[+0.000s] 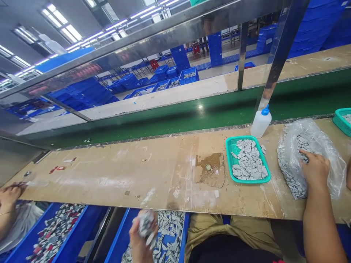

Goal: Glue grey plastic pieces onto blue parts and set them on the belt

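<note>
My left hand (138, 237), slightly blurred, is closed around a handful of small grey-white pieces (146, 224). Below it is a blue bin (117, 239) holding many flat, chip-like pieces of the same colour (171, 228). My right hand (315, 168) reaches into the mouth of a clear plastic bag (333, 160) on the bench. Its fingers curl around some small grey pieces (304, 157); how many is hidden. Left of the bag, a green basket (228, 157) holds a layer of grey-white pieces (249, 160).
A white squeeze bottle (260, 124) with a blue cap stands behind the basket. Wet cardboard (210, 170) bears a small round cap (208, 167). Another person's hand (9, 195) rests at the left bench edge. Metal posts (282, 54) and a green belt (175, 113) lie beyond.
</note>
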### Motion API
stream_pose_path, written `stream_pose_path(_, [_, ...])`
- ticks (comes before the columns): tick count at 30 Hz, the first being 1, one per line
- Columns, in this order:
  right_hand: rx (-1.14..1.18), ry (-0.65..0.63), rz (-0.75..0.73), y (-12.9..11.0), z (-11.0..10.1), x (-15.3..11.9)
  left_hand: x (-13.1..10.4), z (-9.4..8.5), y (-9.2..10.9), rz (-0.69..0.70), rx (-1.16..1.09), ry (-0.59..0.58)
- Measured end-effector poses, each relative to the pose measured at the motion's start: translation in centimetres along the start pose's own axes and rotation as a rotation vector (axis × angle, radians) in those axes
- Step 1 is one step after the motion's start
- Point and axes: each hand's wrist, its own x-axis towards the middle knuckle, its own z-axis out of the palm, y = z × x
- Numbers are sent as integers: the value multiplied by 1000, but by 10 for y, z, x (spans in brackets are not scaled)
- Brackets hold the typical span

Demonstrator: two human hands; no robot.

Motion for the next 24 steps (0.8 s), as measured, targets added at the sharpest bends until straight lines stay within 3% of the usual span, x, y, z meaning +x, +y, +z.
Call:
stream_pose_path(5, [33,50,-32,5,6,1,-19,165,-7,97,270,-649])
stream_pose_path(7, [48,63,-49,7,8,1,-33,230,-19,338,390,-854])
stream_pose_path(10, [69,78,-73,9,12,1,-53,309,-45,643,696,-969])
stream_pose_path(12, [80,99,-84,11,14,1,-60,343,-65,834,1053,-942])
stream_pose_path(15, [100,129,-98,13,18,2,-61,366,-91,903,1306,-899])
stream_pose_path(18, [127,144,-107,15,22,4,-60,363,-99,950,1347,-850])
stream_pose_path(21, [147,152,-107,19,25,5,-57,337,-81,1128,1236,-793])
stream_pose_path(24, [149,151,-115,22,27,6,-39,282,-45,1306,981,-608])
